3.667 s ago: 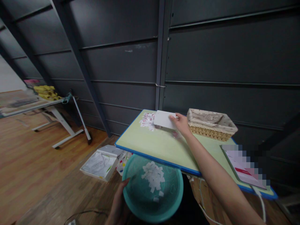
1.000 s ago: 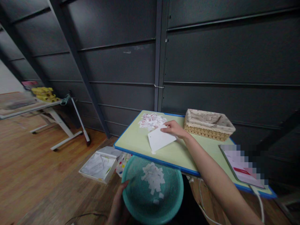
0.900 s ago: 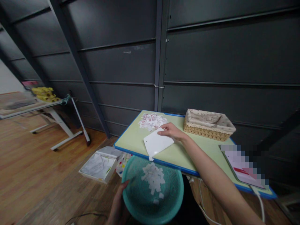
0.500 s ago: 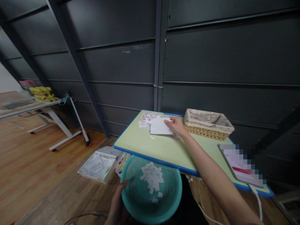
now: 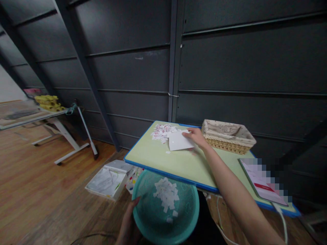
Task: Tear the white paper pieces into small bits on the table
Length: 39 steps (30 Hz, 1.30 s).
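Note:
My right hand (image 5: 196, 136) grips a white card (image 5: 180, 141) by its right edge, thumb on top, just over the yellow-green tabletop (image 5: 150, 158). Behind and left of the card lies a heap of small paper scraps (image 5: 160, 132), white with reddish marks. A lone white scrap (image 5: 168, 152) lies in front of the heap. My left hand (image 5: 130, 216) holds the rim of a teal plastic colander (image 5: 187, 217) below the table's front edge, its thumb over the rim and its other fingers hidden. White paper pieces (image 5: 167, 194) are piled inside the colander.
A cloth-lined wicker basket (image 5: 227, 144) stands at the back right of the table. A tablet (image 5: 263, 182) with a white cable lies at the right edge. On the floor at left is an open white box (image 5: 107, 182). Another table (image 5: 48, 117) stands farther left.
My right hand has drawn the card slightly right and toward me, away from the scrap heap. My left hand and the colander have hardly moved.

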Each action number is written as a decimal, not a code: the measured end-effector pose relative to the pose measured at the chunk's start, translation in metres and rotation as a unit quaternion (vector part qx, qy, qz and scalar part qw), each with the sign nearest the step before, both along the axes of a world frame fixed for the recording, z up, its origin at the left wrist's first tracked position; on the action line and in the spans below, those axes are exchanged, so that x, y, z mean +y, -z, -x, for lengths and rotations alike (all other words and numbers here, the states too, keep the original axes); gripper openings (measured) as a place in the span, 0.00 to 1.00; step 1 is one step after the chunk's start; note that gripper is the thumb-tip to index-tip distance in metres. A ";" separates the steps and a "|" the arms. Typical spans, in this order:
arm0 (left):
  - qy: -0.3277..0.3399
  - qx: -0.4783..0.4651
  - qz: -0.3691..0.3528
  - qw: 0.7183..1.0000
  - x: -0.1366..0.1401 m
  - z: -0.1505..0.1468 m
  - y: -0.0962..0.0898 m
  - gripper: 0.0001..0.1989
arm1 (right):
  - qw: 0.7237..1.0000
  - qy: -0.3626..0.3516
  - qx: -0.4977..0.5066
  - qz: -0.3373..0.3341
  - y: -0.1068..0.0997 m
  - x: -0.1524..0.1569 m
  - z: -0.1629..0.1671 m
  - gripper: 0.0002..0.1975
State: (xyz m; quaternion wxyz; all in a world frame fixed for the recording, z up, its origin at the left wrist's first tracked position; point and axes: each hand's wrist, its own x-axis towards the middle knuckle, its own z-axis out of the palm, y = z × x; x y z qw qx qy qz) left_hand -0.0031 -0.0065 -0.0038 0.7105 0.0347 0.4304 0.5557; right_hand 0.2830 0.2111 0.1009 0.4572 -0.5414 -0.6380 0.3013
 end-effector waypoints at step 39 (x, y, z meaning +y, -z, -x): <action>0.004 0.007 0.011 1.000 -0.003 -0.002 -0.018 0.04 | 0.966 -0.223 0.053 0.124 -0.003 -0.028 0.032 0.17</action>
